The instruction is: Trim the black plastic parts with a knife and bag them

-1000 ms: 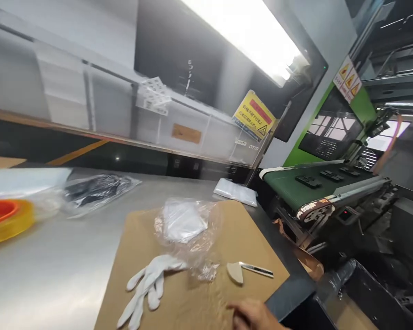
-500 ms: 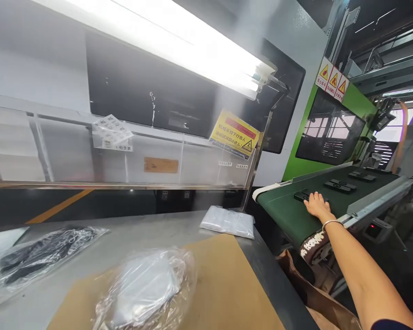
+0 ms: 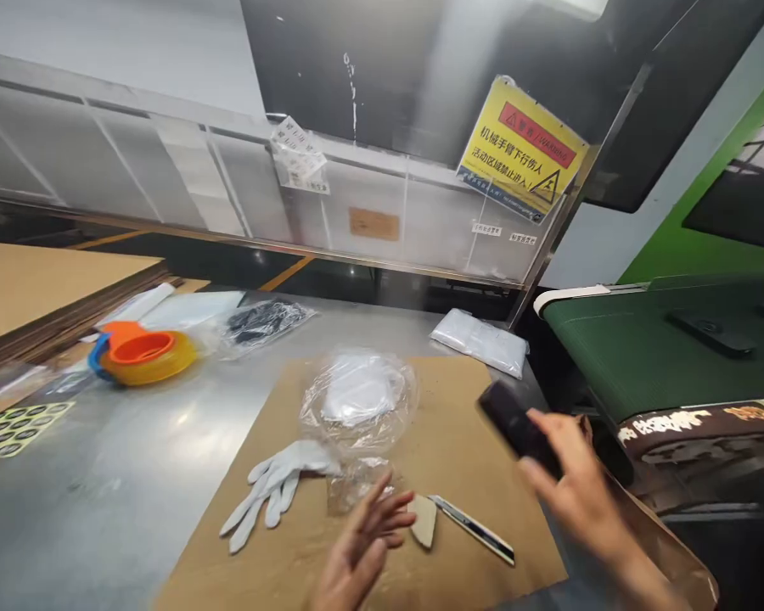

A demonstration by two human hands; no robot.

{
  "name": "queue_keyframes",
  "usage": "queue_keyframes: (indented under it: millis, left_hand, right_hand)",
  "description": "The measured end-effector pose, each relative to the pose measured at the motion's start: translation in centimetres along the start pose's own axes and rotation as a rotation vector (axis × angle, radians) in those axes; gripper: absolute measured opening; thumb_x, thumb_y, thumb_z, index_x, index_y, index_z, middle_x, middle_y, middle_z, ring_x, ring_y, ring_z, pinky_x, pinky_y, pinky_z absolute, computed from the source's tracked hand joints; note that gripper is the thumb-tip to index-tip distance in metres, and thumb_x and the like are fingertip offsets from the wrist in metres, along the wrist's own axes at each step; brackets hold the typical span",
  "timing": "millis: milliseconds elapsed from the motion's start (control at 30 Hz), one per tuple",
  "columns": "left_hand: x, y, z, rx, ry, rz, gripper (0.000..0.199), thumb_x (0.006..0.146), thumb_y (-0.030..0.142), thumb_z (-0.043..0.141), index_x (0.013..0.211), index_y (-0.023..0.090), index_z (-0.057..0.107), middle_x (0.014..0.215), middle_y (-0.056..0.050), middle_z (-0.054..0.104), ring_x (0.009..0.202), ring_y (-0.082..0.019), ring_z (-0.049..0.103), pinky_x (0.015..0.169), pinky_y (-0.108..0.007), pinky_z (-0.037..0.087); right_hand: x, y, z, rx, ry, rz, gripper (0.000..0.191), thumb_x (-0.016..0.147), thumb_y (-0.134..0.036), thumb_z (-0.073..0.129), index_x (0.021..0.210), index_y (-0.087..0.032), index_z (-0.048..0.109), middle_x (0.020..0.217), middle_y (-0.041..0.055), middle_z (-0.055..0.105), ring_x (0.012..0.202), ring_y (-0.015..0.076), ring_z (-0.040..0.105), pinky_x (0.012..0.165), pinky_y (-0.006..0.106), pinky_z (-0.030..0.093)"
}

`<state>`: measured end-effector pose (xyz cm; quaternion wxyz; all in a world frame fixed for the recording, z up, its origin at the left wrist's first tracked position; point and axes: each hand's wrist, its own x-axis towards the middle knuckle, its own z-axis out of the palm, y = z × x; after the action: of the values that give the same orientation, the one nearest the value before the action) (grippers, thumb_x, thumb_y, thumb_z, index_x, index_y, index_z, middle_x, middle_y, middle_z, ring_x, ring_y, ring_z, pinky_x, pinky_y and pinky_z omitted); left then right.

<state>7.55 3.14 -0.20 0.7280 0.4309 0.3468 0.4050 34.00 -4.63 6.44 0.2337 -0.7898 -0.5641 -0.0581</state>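
My right hand (image 3: 573, 484) grips a black plastic part (image 3: 513, 420), blurred by motion, above the right side of a brown cardboard sheet (image 3: 464, 450). Low over the same sheet, my left hand (image 3: 362, 547) is empty with its fingers apart. Beside its fingertips lie a beige, wedge-like piece (image 3: 424, 519) and a utility knife (image 3: 474, 530). A white glove (image 3: 280, 488) rests to the left. Behind my left hand are a small crumpled clear bag (image 3: 362, 484) and a larger clear plastic bag (image 3: 360, 395) with white contents.
A green conveyor belt (image 3: 611, 356) at right carries another black part (image 3: 710, 333). A flat plastic-wrapped pack (image 3: 480, 341) lies near the table's back corner. At left are orange and yellow tape rings (image 3: 146, 356), a sticker sheet (image 3: 19, 428) and stacked cardboard (image 3: 51, 288).
My right hand has lifted a black plastic part off the conveyor and brought it left over the cardboard. My left hand has come into view. The camera has turned left and down.
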Motion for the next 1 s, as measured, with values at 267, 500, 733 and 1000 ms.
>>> queue_keyframes:
  millis: [267, 500, 733, 1000]
  left_hand:
    - [-2.3, -2.3, -0.2, -0.124, 0.286, -0.067, 0.044, 0.067, 0.038, 0.071, 0.107, 0.021, 0.063, 0.085, -0.004, 0.069, 0.078, -0.020, 0.064, 0.076, -0.028, 0.050]
    - [-5.1, -2.8, -5.1, 0.422, -0.073, 0.290, 0.032, 0.077, 0.022, 0.060, 0.109, 0.023, 0.063, 0.086, -0.007, 0.067, 0.080, -0.021, 0.062, 0.075, -0.032, 0.049]
    - [-5.5, -1.9, -5.2, 0.544, -0.164, 0.413, 0.038, 0.075, 0.015, 0.057, 0.112, 0.023, 0.060, 0.083, -0.007, 0.066, 0.074, -0.020, 0.061, 0.069, -0.031, 0.048]
    - [-5.7, -2.1, -4.6, 0.637, -0.178, 0.320, 0.021, 0.073, 0.014, 0.050, 0.084, 0.020, 0.067, 0.072, -0.005, 0.065, 0.065, -0.018, 0.059, 0.062, -0.028, 0.044]
  right_hand:
    - [-7.9, -8.8, 13.1, 0.263, -0.046, -0.314, 0.056, 0.092, -0.052, 0.028, 0.131, -0.014, 0.041, 0.104, 0.0142, 0.052, 0.095, 0.0247, 0.054, 0.078, 0.037, 0.049]
    - [-8.1, -8.2, 17.4, -0.006, -0.095, -0.229, 0.030, 0.088, -0.015, 0.039, 0.112, -0.016, 0.058, 0.091, 0.0135, 0.056, 0.085, 0.0272, 0.051, 0.072, 0.043, 0.047]
    - [-8.3, -7.7, 16.9, 0.087, -0.106, -0.244, 0.026, 0.088, -0.019, 0.042, 0.108, -0.020, 0.059, 0.103, 0.0133, 0.054, 0.095, 0.0274, 0.050, 0.079, 0.047, 0.046]
    - [-8.2, -12.7, 6.9, 0.700, -0.234, -0.655, 0.047, 0.085, -0.018, 0.046, 0.131, -0.022, 0.042, 0.107, 0.0100, 0.049, 0.097, 0.0216, 0.050, 0.078, 0.036, 0.048]
